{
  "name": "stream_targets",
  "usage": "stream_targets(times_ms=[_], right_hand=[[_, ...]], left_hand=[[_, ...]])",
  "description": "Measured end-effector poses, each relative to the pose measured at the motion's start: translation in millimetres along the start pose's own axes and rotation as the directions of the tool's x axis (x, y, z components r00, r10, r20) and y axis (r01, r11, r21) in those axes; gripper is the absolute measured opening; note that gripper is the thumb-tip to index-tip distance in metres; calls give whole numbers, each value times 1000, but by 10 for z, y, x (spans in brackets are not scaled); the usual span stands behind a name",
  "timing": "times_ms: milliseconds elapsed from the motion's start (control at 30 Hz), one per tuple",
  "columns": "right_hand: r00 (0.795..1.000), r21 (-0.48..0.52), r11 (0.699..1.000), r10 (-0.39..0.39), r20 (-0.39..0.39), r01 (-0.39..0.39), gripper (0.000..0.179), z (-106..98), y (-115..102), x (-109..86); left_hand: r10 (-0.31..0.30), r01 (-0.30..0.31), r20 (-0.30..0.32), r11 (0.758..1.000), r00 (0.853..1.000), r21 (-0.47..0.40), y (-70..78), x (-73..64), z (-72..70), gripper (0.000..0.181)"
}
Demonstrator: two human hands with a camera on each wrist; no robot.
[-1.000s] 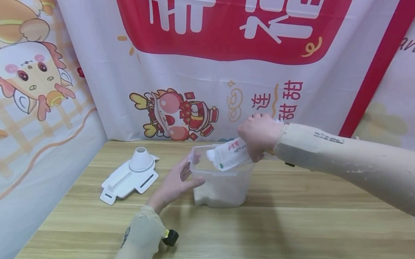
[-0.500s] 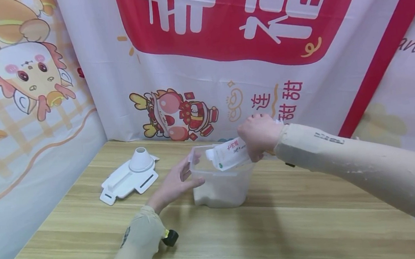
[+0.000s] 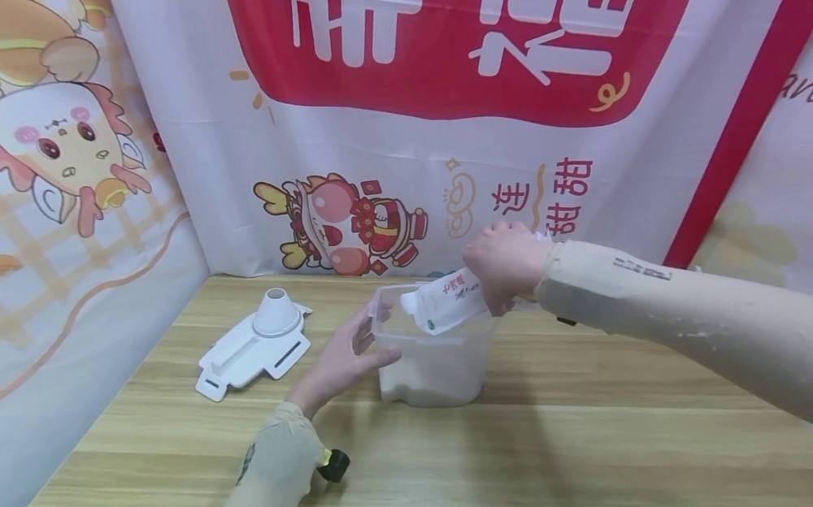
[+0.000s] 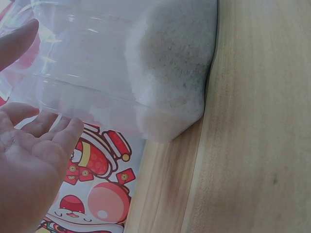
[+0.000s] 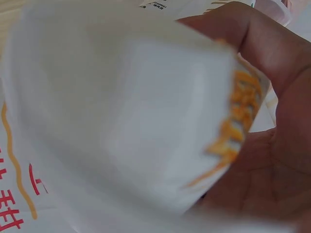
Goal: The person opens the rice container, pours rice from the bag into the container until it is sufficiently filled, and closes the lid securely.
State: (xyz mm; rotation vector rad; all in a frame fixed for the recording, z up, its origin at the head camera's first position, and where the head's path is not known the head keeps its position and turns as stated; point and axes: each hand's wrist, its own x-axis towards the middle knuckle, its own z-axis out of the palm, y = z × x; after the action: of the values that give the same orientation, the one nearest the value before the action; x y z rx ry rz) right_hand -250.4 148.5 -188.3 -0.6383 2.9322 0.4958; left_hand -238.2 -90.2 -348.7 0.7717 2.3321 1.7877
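Observation:
My right hand (image 3: 510,260) grips a white carton (image 3: 448,302) with red print and a white spout (image 3: 409,303). The carton is tilted, its spout low and pointing left over the mouth of a clear plastic container (image 3: 425,370). White grainy stuff (image 4: 170,63) lies in the container's bottom, seen through the wall in the left wrist view. Beside the container's left wall my left hand (image 3: 346,355) lies with loose, spread fingers and thumb around the upper corner. In the right wrist view the carton's blurred white end (image 5: 146,121) fills most of the picture. Any flow from the spout cannot be made out.
A white slotted plastic plate (image 3: 248,362) with an upright cone (image 3: 277,313) lies left of the container on the wooden table (image 3: 414,481). Printed cloth (image 3: 219,141) hangs close behind the table and along its left side.
The carton and right hand have shifted very slightly left. My left hand and the container stay put. The cloth on the left has swayed a little.

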Motion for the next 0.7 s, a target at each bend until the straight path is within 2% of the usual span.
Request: stream_targets(times_ms=[500,700], right_hand=[[1000,-5,1000,7,-9,-7,55,-12,-7,9],[1000,0,1000,5,-4,-5,55,-5,3,16]], left_hand=[[-15,15,1,1000,1000,7,-46,20,-13,87],[4,-4,2,1000,1000,13,-41,17,-12,87]])
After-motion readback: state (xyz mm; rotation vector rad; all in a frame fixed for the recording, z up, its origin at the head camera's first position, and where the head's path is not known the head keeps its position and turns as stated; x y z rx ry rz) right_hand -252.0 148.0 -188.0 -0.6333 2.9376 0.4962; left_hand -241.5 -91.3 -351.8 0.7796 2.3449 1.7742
